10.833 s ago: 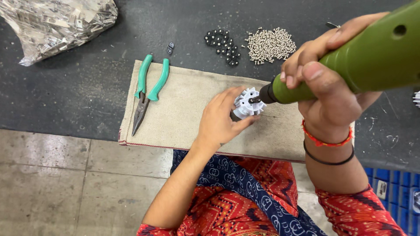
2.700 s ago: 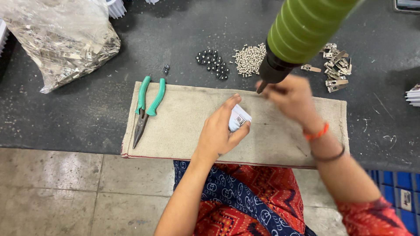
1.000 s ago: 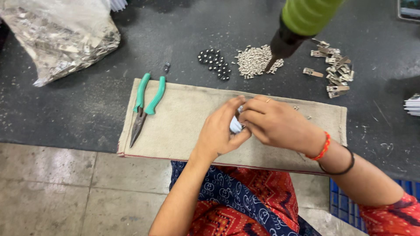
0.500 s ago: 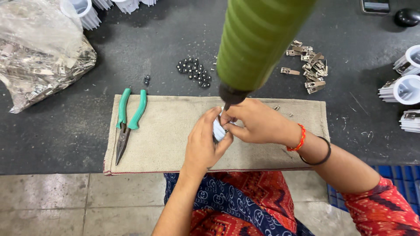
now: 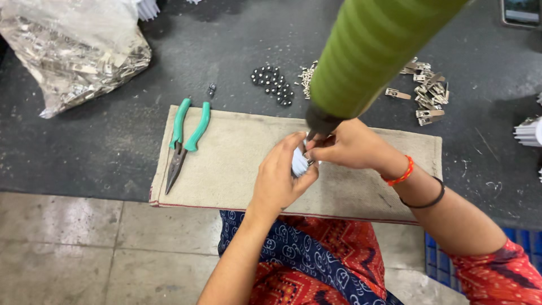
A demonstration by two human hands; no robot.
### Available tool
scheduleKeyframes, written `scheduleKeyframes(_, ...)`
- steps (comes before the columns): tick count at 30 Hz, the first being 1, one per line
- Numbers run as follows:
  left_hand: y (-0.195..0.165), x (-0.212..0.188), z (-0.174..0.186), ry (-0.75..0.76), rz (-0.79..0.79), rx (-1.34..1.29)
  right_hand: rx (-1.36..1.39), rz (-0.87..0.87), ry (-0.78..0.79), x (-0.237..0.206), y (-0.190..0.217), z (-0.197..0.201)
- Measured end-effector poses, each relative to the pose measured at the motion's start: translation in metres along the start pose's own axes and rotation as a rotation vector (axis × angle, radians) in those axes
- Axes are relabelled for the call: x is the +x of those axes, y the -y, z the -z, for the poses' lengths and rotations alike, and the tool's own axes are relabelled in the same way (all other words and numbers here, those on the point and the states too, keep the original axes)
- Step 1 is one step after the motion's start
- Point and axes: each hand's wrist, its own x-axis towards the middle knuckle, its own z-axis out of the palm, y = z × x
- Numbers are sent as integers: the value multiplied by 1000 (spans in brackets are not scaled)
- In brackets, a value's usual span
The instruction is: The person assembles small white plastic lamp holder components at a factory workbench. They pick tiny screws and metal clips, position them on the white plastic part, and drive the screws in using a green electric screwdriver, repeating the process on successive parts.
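My left hand [image 5: 279,178] and right hand [image 5: 344,147] pinch a small white part [image 5: 298,162] between their fingers. A clear plastic bag [image 5: 73,48] of metal pieces lies far left on the tabletop [image 5: 237,39].

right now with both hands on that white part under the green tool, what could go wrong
The tool tip sits right at the fingers of the left hand, so a slip might jab them. The white part is pinched mid-air over the cloth and could drop. The right hand is busy at the tip, leaving the tool less steady.

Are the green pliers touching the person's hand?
Apart. In the head view the green pliers lie alone at the cloth mat's left end, with bare mat plainly showing between them and the left hand, which holds a small white part.
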Motion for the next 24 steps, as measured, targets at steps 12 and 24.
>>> scheduleKeyframes(12, 4, -1, 1, 2, -2, -19, 197, -114, 109, 4, -4, 6)
scheduleKeyframes(24, 3, -1, 0, -12, 3, -31, 198, -118, 109, 6, -2, 7)
